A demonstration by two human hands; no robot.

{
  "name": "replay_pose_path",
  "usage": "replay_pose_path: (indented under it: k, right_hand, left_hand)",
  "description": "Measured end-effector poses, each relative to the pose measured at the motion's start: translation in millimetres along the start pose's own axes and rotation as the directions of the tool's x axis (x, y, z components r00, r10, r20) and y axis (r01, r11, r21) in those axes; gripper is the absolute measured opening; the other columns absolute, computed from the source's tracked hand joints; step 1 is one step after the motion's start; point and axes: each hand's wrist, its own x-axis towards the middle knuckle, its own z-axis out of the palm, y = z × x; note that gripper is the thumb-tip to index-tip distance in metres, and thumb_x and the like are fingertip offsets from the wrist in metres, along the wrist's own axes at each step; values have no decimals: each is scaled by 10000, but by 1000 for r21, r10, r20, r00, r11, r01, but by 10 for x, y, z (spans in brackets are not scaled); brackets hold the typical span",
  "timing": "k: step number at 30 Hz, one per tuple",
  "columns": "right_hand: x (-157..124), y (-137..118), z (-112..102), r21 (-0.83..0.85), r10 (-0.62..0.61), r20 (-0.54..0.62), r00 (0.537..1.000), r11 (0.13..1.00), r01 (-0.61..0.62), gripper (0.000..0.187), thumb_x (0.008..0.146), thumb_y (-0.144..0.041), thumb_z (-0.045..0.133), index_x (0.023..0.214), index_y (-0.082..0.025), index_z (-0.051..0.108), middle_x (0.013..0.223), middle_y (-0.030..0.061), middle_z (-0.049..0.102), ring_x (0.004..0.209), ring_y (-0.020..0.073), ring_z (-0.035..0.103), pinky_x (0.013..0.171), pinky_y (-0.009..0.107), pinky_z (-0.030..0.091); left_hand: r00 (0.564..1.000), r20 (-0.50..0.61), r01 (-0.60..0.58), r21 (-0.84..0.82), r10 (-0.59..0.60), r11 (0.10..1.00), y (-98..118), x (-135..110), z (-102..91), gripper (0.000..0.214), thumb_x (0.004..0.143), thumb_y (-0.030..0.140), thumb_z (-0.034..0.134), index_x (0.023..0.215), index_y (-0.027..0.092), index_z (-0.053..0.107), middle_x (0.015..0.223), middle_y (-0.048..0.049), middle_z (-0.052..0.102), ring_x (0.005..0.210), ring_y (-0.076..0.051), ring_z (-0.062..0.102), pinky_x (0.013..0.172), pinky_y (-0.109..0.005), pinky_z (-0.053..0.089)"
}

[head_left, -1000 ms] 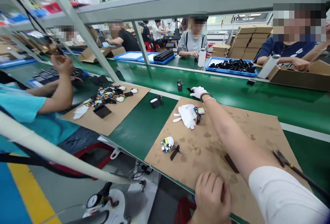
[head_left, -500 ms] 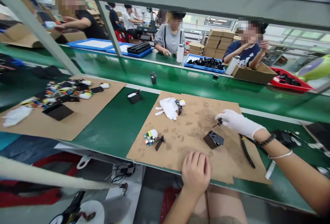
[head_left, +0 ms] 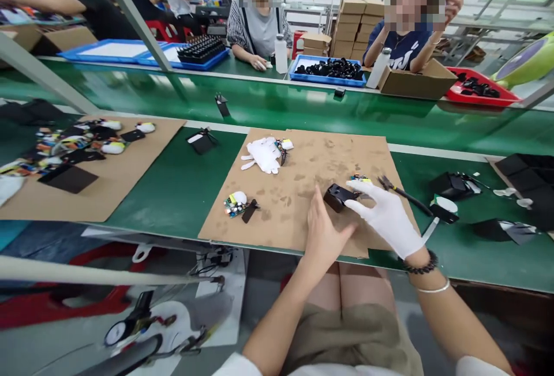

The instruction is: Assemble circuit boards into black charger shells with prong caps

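Note:
A black box-shaped casing (head_left: 339,198) lies tilted on the brown cardboard sheet (head_left: 298,223) in front of me. My left hand (head_left: 322,229), bare, is just to its near left, with thumb and fingers spread. My right hand (head_left: 387,214), in a white glove, is at the casing's right end, thumb and fingers apart; whether it touches the casing I cannot tell. Partly hidden behind the glove is a small circuit board (head_left: 360,179). Pliers with yellow-and-black handles (head_left: 407,196) lie beyond the right hand.
A circuit board with a white part (head_left: 236,203) and a white glove (head_left: 262,155) lie on the cardboard. Several black casings (head_left: 452,184) are at the right. Behind the green belt (head_left: 268,96) stand blue trays (head_left: 328,70) and co-workers. A slanted frame post (head_left: 130,15) rises at left.
My left hand has risen from the cardboard's front edge to the casing and spread its fingers. My right hand has come down to the casing. A circuit board shows behind it. The view has shifted.

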Motion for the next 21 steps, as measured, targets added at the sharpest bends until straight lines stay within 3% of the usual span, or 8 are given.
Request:
replay_pose_path:
  k: [3, 7, 14, 21]
  right_hand:
    - [-29, -25, 152, -25, -17, -28, 999, 1000, 16, 248, 902, -313, 634, 1105, -242, 757, 1124, 49, 782, 1091, 261, 724, 999, 413, 582]
    - [-86, -43, 211, -150, -90, -43, 995, 985, 83, 238, 940, -306, 585, 1098, -262, 757, 1118, 54, 779, 1041, 254, 726, 941, 420, 597]
    - [-244, -144, 208, -439, -145, -2, 989, 889, 129, 301, 996, -324, 503, 1160, -232, 738, 1171, 104, 756, 1036, 285, 703, 874, 438, 587]
    - [-241, -131, 258, -451, -153, -79, 985, 887, 102, 280, 984, -317, 532, 1081, -222, 777, 1103, 86, 774, 959, 270, 701, 823, 410, 591]
  left_hand:
    - [1000, -13, -15, -83, 14, 996, 31, 162, 85, 846, 785, 240, 759, 1511, 213, 326, 1554, -165, 469, 1470, -327, 427, 1209, -523, 364]
    - [992, -114, -61, -53, 55, 997, 29, 198, 87, 500, 771, 155, 729, 1234, 212, 550, 1255, -104, 676, 1191, -272, 643, 1044, -456, 515]
    - [974, -163, -137, 125, 157, 983, 49, 110, 98, 398, 742, 171, 745, 1083, 209, 545, 1041, -71, 680, 997, -253, 674, 890, -404, 557]
    - [972, -158, -140, 212, 175, 967, 70, 114, 106, 300, 777, 211, 709, 1015, 217, 528, 964, -52, 670, 915, -241, 664, 828, -372, 541]
